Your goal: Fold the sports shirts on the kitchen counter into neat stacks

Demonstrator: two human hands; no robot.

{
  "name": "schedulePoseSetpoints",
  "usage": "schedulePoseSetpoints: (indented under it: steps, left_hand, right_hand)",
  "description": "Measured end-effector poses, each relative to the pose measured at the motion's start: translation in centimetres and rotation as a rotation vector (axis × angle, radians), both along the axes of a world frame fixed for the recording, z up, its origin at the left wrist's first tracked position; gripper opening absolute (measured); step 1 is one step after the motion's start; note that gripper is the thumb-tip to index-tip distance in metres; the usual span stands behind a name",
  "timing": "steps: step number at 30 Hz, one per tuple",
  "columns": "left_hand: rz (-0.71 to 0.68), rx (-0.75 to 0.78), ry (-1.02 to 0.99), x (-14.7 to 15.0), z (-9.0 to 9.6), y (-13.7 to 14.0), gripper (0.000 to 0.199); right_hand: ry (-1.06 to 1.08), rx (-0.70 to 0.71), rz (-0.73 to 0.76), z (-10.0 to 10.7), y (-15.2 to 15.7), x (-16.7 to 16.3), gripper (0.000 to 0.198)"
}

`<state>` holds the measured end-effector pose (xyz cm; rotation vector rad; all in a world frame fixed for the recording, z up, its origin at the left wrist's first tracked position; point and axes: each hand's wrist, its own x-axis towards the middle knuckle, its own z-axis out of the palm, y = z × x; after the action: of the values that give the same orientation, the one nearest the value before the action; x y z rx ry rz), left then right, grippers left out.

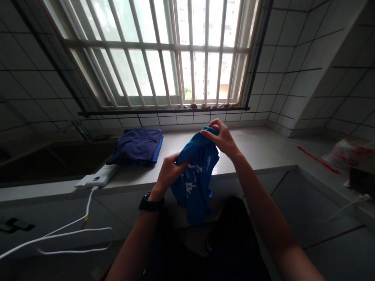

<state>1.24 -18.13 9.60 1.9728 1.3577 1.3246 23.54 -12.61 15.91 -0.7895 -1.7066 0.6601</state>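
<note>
A bright blue printed garment [193, 171], perhaps a T-shirt, hangs bunched from both hands over the counter's front edge, white lettering on its front. My left hand [170, 171], with a dark watch on the wrist, is closed on its left upper edge. Higher up and to the right, my right hand [221, 138] pinches the top of the cloth between thumb and fingers. Left of the hands, a folded dark blue garment [136, 144] lies on the counter, with a brighter blue layer showing beneath it.
A white power bank [101, 177] with a white cable [88, 203] sits by the counter's front edge, near the dark sink [55, 160] at left. On the right lie a red strip [318, 159] and a clear plastic bag [348, 152]. The barred window [175, 47] is behind the counter [249, 144].
</note>
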Motion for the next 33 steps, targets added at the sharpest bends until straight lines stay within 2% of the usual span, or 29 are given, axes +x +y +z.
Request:
schedulePoseSetpoints:
  steps: [2, 5, 9, 12, 15, 17, 20, 23, 25, 28, 30, 33]
  left_hand:
    - [0.119, 0.086, -0.090, -0.5, 1.7, -0.3, 0.028]
    - [0.182, 0.162, -0.141, -0.7, 4.0, -0.7, 0.028]
    - [0.150, 0.231, -0.140, 0.3, 6.3, -1.3, 0.021]
    - [0.125, 0.261, -0.131, 0.7, 7.3, -1.0, 0.022]
    - [0.123, 0.232, -0.044, 0.0, 7.4, 0.4, 0.024]
    - [0.131, 0.173, 0.063, -0.9, 6.9, 1.7, 0.027]
    - [0.123, 0.041, 0.168, -1.9, 5.8, 2.9, 0.026]
    - [0.135, 0.031, 0.127, -1.4, 4.9, 2.0, 0.033]
    - [0.015, -0.009, 0.092, -0.2, 4.5, 0.4, 0.036]
    - [-0.247, -0.141, 0.095, 2.2, 4.0, -2.2, 0.045]
    - [-0.202, -0.113, 0.086, 3.3, 3.6, -3.1, 0.044]
    - [0.034, 0.006, 0.043, 3.2, 3.1, -2.7, 0.030]
  right_hand:
    - [0.003, -0.054, 0.013, 0.1, 0.1, 1.3, 0.065]
    - [-0.164, -0.222, 0.241, -1.0, -0.3, 2.2, 0.082]
    - [-0.360, -0.439, 0.556, -5.2, -2.2, -0.2, 0.070]
    - [-0.283, -0.609, 0.666, -8.7, -4.1, -2.8, 0.060]
    - [-0.061, -0.690, 0.659, -9.9, -5.5, -3.8, 0.055]
    - [0.121, -0.692, 0.622, -9.1, -5.9, -3.5, 0.057]
    - [0.320, -0.681, 0.565, -7.0, -6.1, -2.4, 0.047]
    - [0.431, -0.624, 0.402, -5.1, -5.7, -2.0, 0.047]
    - [0.491, -0.580, 0.290, -4.3, -5.3, -2.3, 0.052]
    - [0.492, -0.519, 0.224, -3.2, -4.6, -2.9, 0.055]
    - [0.404, -0.474, 0.229, -2.2, -4.3, -3.0, 0.053]
    - [0.224, -0.327, 0.250, -0.7, -4.2, -2.2, 0.045]
